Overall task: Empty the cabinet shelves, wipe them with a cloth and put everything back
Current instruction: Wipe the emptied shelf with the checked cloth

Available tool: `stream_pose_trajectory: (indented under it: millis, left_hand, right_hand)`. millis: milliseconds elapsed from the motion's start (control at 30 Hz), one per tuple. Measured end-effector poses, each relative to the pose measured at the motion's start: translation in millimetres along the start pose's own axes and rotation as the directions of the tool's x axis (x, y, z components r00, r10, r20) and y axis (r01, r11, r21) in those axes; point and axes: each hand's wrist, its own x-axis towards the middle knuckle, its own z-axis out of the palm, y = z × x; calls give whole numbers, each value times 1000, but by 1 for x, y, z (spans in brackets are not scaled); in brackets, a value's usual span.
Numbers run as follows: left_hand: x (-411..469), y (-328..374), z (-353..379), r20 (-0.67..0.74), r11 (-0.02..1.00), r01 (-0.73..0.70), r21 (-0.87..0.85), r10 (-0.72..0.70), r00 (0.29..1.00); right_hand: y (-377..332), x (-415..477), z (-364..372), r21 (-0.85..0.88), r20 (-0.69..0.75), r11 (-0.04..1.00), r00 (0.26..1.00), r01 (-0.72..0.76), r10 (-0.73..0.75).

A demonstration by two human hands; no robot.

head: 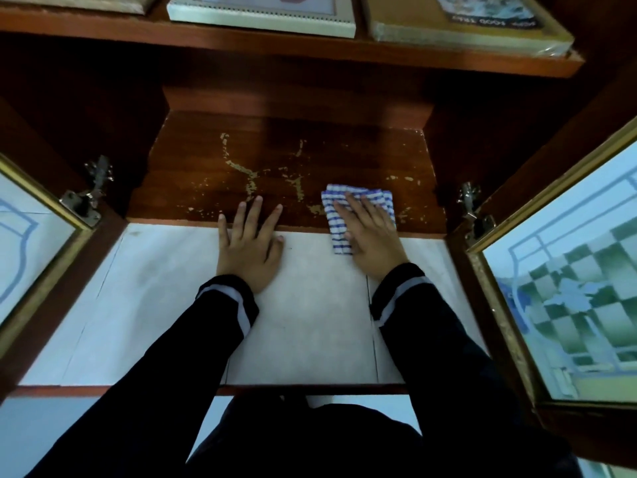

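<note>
The bare lower cabinet shelf (286, 174) is dark brown wood with flaked pale patches. A white marble ledge (144, 298) runs in front of it. My right hand (370, 236) lies flat with straight fingers on a folded blue-and-white striped cloth (336, 219), pressing it onto the shelf's front edge at the right. My left hand (250, 246) rests flat and spread on the ledge, fingertips reaching onto the wood. It holds nothing.
The shelf above (310, 50) carries a white picture frame (262, 12), a wooden-framed picture (465, 19) and another frame at the far left (79, 1). Glass cabinet doors stand swung out at the left (24, 243) and right (568, 270), with metal hinges (89, 194).
</note>
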Motion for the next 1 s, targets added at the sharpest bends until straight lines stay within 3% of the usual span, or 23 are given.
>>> stream_pose_trajectory:
  millis: [133,233,500,633,767,900,1000]
  left_hand:
    - [-1,1,0,9,1000,-4,13,4,1000]
    - [-1,2,-2,21,1000,3,14,-4,1000]
    - [-2,3,-3,31,1000,-1,1,1,1000]
    - [-3,3,-3,17,1000,7,-19,-7,1000]
    - [-3,3,-4,15,999,12,-31,-11,1000]
    - [-3,3,-5,40,999,22,-40,-21,999]
    - [-2,3,-6,44,999,21,-44,-20,999]
  right_hand:
    - [53,-21,-7,57,-41,990,990,-131,133]
    - [53,-24,-12,18,-42,975,974,-223,223]
    - [35,-15,-7,78,-50,994,996,-72,76]
    - [57,-30,-16,120,-91,980,981,-158,169]
    - [35,-22,-11,63,-114,954,947,-295,300]
    - [28,-18,-8,84,-72,981,981,-176,182]
    - [53,-30,-15,103,-123,979,974,-178,190]
